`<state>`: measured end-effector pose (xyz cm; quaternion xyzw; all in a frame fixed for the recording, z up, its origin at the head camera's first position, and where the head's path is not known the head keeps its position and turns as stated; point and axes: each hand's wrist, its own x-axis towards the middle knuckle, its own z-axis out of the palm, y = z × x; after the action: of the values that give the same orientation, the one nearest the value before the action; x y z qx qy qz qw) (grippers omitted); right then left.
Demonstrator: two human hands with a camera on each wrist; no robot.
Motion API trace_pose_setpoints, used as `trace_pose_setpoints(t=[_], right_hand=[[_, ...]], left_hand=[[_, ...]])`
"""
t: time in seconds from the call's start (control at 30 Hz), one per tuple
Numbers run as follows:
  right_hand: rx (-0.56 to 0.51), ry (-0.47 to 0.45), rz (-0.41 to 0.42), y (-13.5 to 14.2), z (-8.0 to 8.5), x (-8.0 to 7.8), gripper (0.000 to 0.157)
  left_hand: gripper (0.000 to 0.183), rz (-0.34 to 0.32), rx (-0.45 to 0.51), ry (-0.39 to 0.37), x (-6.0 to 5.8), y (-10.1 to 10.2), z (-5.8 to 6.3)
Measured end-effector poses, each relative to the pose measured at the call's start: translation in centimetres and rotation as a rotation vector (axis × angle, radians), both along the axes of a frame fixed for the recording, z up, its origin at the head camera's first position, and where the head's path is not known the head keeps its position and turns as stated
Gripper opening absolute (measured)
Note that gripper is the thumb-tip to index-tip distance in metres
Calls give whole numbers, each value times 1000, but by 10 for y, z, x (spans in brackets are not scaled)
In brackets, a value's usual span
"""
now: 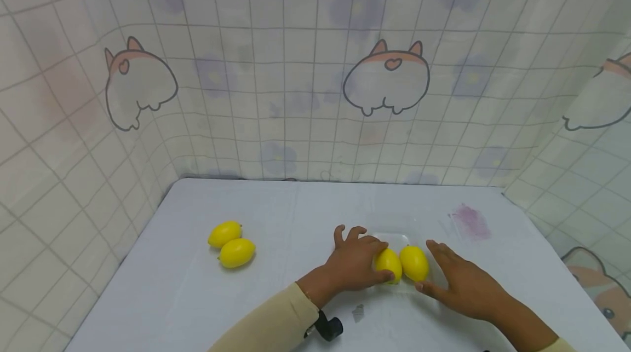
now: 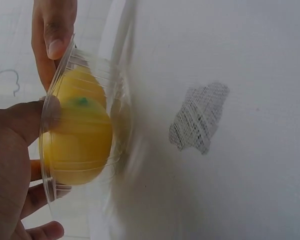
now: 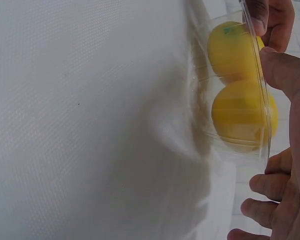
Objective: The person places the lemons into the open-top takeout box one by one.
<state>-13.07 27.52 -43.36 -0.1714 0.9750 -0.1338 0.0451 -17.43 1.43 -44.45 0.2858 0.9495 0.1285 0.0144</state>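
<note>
Head view: left lemon [image 1: 389,265] and right lemon [image 1: 414,263] sit side by side in a clear tray [image 1: 396,239] on the counter [image 1: 162,308]; its raised walls presumably check rolling. My left grip [image 1: 355,265] is partly closed, thumb and index finger pinching the left lemon from opposite sides, likely to steady it; its other fingers spread clear. My right grip [image 1: 468,286] stands wide, holding nothing, fingers extended beside the tray, apparently as a guard. Two loose lemons [image 1: 237,253] lie well apart, on my left.
</note>
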Motion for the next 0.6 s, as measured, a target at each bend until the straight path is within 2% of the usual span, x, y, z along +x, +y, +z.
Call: trace_pose_setpoints(t=[0.27,0.6], right_hand=[[14,0,3,0,0,-1,105],[14,-11,-5,0,-1,-1,105]], left_hand=[[63,-39,92,-2,1,-12,2],[65,-62,122,26,-2,-36,2]])
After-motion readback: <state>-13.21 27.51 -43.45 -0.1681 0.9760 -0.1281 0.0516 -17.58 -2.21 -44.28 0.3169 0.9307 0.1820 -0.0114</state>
